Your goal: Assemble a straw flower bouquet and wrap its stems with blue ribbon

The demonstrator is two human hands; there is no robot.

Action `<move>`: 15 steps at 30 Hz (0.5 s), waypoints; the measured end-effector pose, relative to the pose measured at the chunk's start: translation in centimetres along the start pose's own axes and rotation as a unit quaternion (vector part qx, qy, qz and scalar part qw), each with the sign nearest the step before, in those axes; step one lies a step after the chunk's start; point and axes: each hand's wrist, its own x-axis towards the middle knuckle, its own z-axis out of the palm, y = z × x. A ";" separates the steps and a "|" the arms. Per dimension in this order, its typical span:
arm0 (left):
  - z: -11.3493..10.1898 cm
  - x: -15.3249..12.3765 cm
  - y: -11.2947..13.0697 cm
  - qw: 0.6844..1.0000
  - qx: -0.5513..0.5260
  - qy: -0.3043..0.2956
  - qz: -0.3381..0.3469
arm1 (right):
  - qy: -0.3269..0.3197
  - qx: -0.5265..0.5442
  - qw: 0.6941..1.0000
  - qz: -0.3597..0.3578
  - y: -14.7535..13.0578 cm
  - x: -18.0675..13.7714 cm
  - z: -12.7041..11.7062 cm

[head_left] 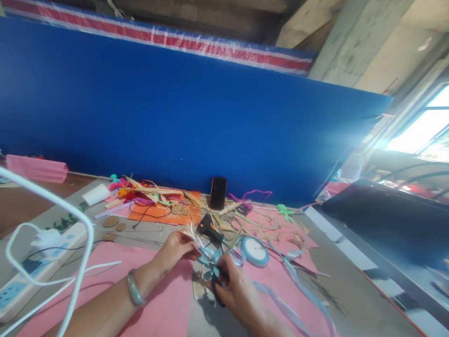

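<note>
My left hand (pixel 181 247), with a jade-coloured bangle (pixel 134 288) on the wrist, is closed in a pinch on light blue ribbon (pixel 206 252). Pale wisps stick up beyond its fingertips. Black-handled scissors (pixel 218 294) are in my right hand (pixel 232 280), fingers through the loops, blades pointing toward the ribbon between my hands. Whether the blades touch the ribbon is too blurred to tell. A ribbon spool (pixel 255 251) lies just beyond my right hand. Close past my fingers rests a black glue gun (pixel 209 229).
A dark phone (pixel 218 193) leans upright against the blue panel (pixel 196 112). Craft sticks, pipe cleaners and dried stems cover an orange sheet (pixel 147 214). Pink sheets (pixel 164 295) lie underneath my arms. At left, a white cable (pixel 87 248) loops above a power strip (pixel 38 271).
</note>
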 end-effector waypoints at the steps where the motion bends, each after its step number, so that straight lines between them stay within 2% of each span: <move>1: 0.0 0.0 0.0 1.000 0.000 0.000 -0.001 | -0.004 -0.010 1.000 -0.004 0.1 0.0 0.0; 15: -0.3 -0.1 -0.5 0.998 -0.052 -0.015 -0.015 | -0.016 -0.093 0.995 -0.028 0.6 -0.3 -0.2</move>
